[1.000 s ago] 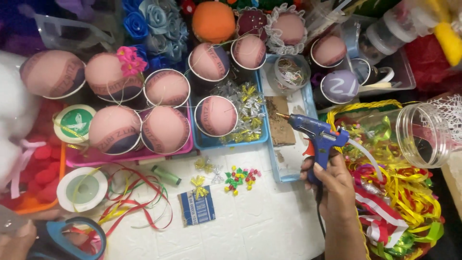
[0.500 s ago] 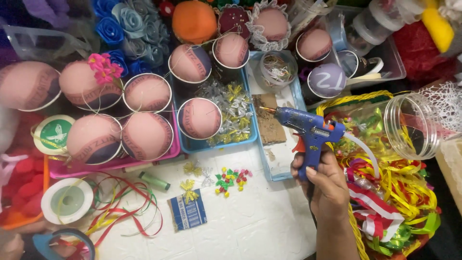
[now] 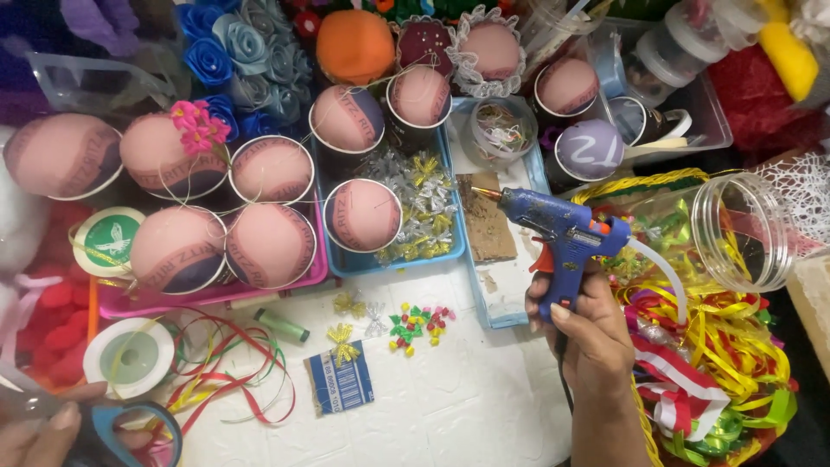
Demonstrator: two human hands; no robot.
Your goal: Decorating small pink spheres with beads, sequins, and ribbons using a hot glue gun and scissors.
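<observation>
My right hand [image 3: 590, 333] grips a blue hot glue gun [image 3: 558, 233] by its handle, its nozzle pointing left over a brown cardboard scrap [image 3: 484, 227] in a light blue tray [image 3: 512, 303]. My left hand [image 3: 39, 428] sits at the bottom left corner and holds blue-handled scissors [image 3: 117, 428]. Between the hands, on the white surface, lie several tiny ribbon bows [image 3: 415, 322], a gold bow [image 3: 343, 341] on a blue card [image 3: 340, 387], and loose red, green and yellow ribbon strands [image 3: 233, 380].
Pink fabric-covered cups [image 3: 270, 245] fill a pink tray and a blue tray [image 3: 393, 258] of metallic bows. A ribbon spool [image 3: 130, 356], a green stick [image 3: 281, 325], a clear jar [image 3: 735, 232] on its side and a basket of ribbons [image 3: 726, 363] surround the workspace. Fabric roses [image 3: 238, 47] lie behind.
The view shifted slightly. My right hand kept the glue gun almost still over the tray. My left hand with the scissors rose further into view at the bottom left.
</observation>
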